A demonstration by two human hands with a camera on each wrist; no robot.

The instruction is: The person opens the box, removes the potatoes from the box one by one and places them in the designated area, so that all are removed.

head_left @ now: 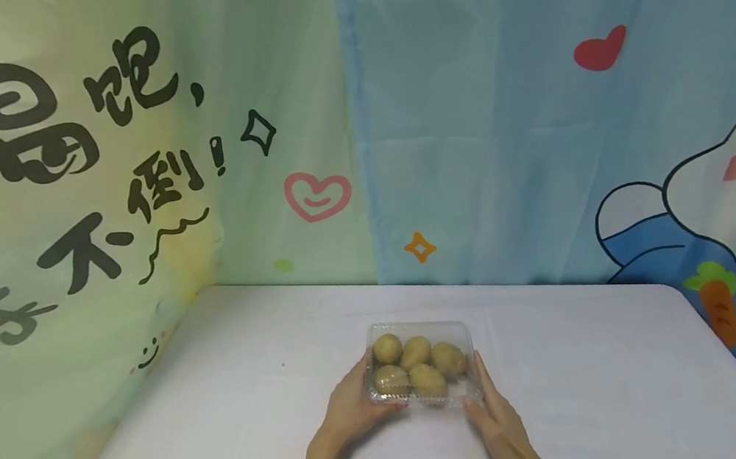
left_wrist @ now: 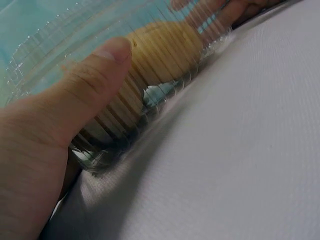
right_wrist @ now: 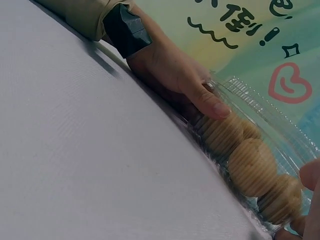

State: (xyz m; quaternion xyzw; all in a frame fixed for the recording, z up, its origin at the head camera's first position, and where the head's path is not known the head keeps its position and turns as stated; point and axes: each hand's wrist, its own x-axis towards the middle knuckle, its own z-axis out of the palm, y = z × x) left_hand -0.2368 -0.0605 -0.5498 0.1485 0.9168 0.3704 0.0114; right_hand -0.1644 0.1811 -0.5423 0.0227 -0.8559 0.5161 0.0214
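Observation:
A clear plastic clamshell box sits on the white table, holding several round yellow-brown potatoes. My left hand grips the box's left side, its thumb on the ribbed front wall in the left wrist view. On the opposite side, my right hand holds the right end, thumb at the front corner and fingers along the side wall. Through the ribbed plastic, a potato shows beside the left thumb. Whether the lid is latched, I cannot tell.
The table's white cloth spreads around the box. Behind it hangs a printed curtain with hearts and a cartoon animal; a green panel with black characters stands on the left. A dark strap circles the left wrist.

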